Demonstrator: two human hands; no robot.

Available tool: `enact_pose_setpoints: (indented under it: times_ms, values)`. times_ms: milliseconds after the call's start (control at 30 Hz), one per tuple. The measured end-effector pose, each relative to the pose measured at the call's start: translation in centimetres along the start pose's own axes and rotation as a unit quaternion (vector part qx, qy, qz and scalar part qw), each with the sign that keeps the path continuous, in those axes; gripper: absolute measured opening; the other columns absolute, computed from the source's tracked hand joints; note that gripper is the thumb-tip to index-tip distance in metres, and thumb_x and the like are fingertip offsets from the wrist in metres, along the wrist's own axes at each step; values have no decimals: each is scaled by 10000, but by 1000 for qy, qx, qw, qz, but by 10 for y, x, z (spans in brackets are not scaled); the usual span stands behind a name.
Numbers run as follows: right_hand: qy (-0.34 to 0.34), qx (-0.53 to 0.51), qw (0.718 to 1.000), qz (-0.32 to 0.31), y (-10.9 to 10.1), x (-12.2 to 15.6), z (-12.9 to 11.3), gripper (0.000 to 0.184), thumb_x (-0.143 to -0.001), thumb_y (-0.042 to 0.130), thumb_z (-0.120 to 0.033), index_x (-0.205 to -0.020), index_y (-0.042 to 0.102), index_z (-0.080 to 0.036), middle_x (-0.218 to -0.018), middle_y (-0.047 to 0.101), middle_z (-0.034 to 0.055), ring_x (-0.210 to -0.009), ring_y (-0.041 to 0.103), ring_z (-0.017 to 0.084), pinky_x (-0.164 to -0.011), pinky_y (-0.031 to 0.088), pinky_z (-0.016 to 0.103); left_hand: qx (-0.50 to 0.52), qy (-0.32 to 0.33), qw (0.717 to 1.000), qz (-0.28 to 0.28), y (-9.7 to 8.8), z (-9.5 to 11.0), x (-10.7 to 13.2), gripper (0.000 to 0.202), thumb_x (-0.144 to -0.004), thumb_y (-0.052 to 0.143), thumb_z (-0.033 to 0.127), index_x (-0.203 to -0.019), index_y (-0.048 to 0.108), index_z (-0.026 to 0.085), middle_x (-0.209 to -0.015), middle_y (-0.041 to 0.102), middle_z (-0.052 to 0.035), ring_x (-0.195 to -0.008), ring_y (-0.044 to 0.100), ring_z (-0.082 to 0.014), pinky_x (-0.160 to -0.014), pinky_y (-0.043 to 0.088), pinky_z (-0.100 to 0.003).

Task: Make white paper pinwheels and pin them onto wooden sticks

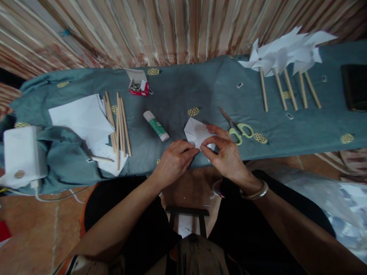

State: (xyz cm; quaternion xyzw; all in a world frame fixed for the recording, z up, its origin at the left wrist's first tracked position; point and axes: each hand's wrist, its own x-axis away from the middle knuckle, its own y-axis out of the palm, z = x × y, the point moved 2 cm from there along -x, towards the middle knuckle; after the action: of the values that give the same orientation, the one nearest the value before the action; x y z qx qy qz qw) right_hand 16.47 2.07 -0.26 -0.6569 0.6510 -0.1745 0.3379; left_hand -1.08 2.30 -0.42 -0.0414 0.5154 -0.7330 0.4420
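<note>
A small white sheet of paper (197, 130) with crease lines lies at the table's near edge, between my two hands. My left hand (177, 158) pinches its lower edge, thumb and fingers pressed together. From the other side my right hand (222, 151) grips the same paper, its thumb and index finger closed at the near edge and other fingers resting on top. The fingertips almost meet and hide part of the paper. Just right of my right hand lie scissors (241, 131) with light green handles. A green and white glue stick (156, 126) lies left of the paper.
Several wooden sticks (123, 126) and white paper sheets (82, 116) lie at left, near a white box-shaped device (24, 152) with cables. An open red box (139, 87) of small metal pieces stands behind. Several paper pinwheels (282, 53) on sticks lie at the back right.
</note>
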Motion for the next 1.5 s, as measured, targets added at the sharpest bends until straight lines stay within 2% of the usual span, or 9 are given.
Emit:
enact_pose_setpoints:
  times_ms: [300, 533, 833, 1000, 1200, 1367, 1500]
  values:
    - [-14, 15, 1000, 4, 1, 1, 2, 81, -825, 642, -189, -765, 679, -229, -1265, 645, 78, -1207, 586, 297, -1035, 475, 503, 13, -11, 1000, -16, 1, -3, -1, 214, -979, 490, 201, -1061, 682, 150, -940, 691, -74, -875, 619, -180, -761, 529, -330]
    - [-90, 73, 993, 19, 0, 5, 0, 194, -907, 545, -193, -998, 689, -286, -1355, 575, 52, -1251, 549, 268, -1044, 483, 493, 20, -11, 1000, -13, 0, -2, -2, 190, -963, 522, 185, -1049, 683, 133, -934, 695, -71, -868, 618, -182, -763, 531, -326]
    - [-161, 171, 972, -10, 6, 9, -2, 276, -930, 431, -145, -1077, 655, -215, -1395, 546, 120, -1261, 509, 297, -999, 471, 511, 16, -21, 999, -21, -1, 0, -1, 186, -946, 540, 160, -1066, 679, 129, -956, 695, -74, -890, 622, -190, -780, 542, -334]
    - [-154, 178, 971, -37, 13, 12, -4, 340, -933, 402, -115, -1174, 625, -204, -1412, 542, 130, -1269, 496, 298, -981, 446, 494, 10, -29, 999, -8, 1, 0, 1, 185, -956, 523, 179, -1048, 676, 134, -982, 685, -93, -916, 634, -196, -787, 557, -352]
    - [-171, 180, 969, -19, 18, 12, -4, 331, -944, 393, -126, -1172, 620, -205, -1360, 590, 127, -1242, 522, 277, -958, 459, 473, -1, -28, 1000, 1, 2, -2, 1, 177, -962, 513, 191, -1020, 671, 137, -977, 678, -92, -914, 643, -190, -789, 560, -344]
    - [-171, 167, 971, -11, 8, 12, -3, 329, -914, 427, -113, -1157, 636, -187, -1364, 585, 134, -1245, 529, 290, -1001, 465, 493, -14, -18, 1000, -2, 1, -1, 0, 166, -958, 523, 181, -1024, 668, 135, -962, 678, -83, -893, 639, -183, -780, 546, -333]
    - [-135, 152, 979, 5, -4, 8, 5, 424, -906, 419, -106, -1300, 562, -169, -1375, 579, 146, -1280, 528, 293, -1047, 450, 519, -30, -1, 1000, 0, 0, -2, 1, 179, -965, 515, 187, -1041, 664, 125, -965, 677, -92, -904, 629, -186, -781, 532, -328]
